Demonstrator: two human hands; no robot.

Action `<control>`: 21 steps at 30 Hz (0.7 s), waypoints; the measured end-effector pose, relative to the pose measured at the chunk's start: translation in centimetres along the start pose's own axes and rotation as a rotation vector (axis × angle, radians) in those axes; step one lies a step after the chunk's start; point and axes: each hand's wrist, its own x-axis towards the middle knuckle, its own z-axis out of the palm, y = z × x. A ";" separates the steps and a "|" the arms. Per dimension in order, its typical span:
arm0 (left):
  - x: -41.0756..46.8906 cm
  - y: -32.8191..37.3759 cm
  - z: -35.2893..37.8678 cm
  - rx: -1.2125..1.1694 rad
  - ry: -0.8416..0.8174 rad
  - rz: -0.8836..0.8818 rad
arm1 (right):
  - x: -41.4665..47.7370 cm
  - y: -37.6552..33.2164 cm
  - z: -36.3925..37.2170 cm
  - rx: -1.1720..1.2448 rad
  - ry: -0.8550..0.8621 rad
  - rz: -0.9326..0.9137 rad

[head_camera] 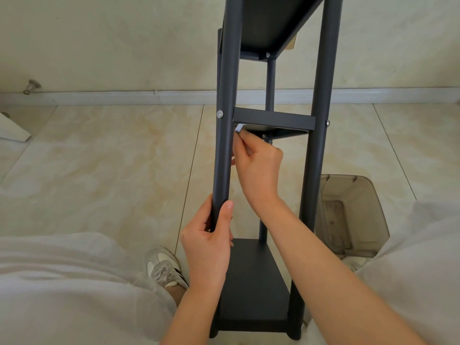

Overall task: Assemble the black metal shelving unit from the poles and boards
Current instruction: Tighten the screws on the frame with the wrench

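Evidently the pole (225, 158) is clasped by the left hand (207, 247) for steadiness; above that grip, a pale tool (239, 127) (perhaps a key) is pinched by the right hand (258, 165) under the middle board (273, 120).

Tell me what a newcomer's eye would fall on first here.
The tall black shelving unit stands upright on the tiled floor and fills the middle of the view. The left hand grips its near left pole low down, while the right hand pinches a small white piece just under the middle board. A translucent bin sits on the floor to the right.
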 end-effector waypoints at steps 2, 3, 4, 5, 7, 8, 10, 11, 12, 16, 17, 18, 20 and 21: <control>0.1 0.0 0.0 -0.001 0.003 0.003 | 0.0 0.0 -0.6 -0.022 -0.085 0.101; 0.2 -0.1 0.1 -0.004 0.005 0.004 | 0.0 0.2 -1.0 -0.051 -0.164 0.186; 0.2 -0.1 0.1 -0.005 0.007 0.005 | -0.1 0.3 -1.4 -0.092 -0.263 0.278; 0.3 -0.1 0.2 -0.005 0.008 0.006 | -0.2 0.2 -1.8 -0.140 -0.358 0.360; 0.4 0.0 0.3 -0.004 0.005 0.005 | -0.5 -0.1 -2.7 -0.208 -0.470 0.475; 0.4 0.0 0.3 -0.003 0.006 0.005 | -0.5 -0.3 -3.1 -0.225 -0.493 0.517; 0.4 0.0 0.3 -0.009 0.018 0.016 | -0.2 -1.1 -4.2 -0.249 -0.533 0.580; 0.3 0.0 0.4 -0.011 0.026 0.020 | 0.0 -1.5 -4.9 -0.258 -0.562 0.605; 0.2 0.0 0.6 -0.013 0.036 0.018 | 0.3 -2.0 -5.6 -0.265 -0.591 0.623; 0.1 -0.5 1.7 -0.043 0.069 -0.014 | 2.0 -3.5 -9.8 -0.255 -0.616 0.609; 0.3 -0.6 1.9 -0.044 0.072 -0.019 | 2.5 -3.7 -11.1 -0.252 -0.606 0.594; 0.4 -0.7 2.0 -0.046 0.074 -0.024 | 3.0 -3.8 -12.3 -0.250 -0.598 0.583; 0.7 -1.0 2.1 -0.042 0.079 -0.025 | 3.9 -3.6 -14.9 -0.247 -0.590 0.586; 0.8 -1.0 2.1 -0.036 0.082 -0.022 | 4.2 -3.2 -16.1 -0.253 -0.583 0.602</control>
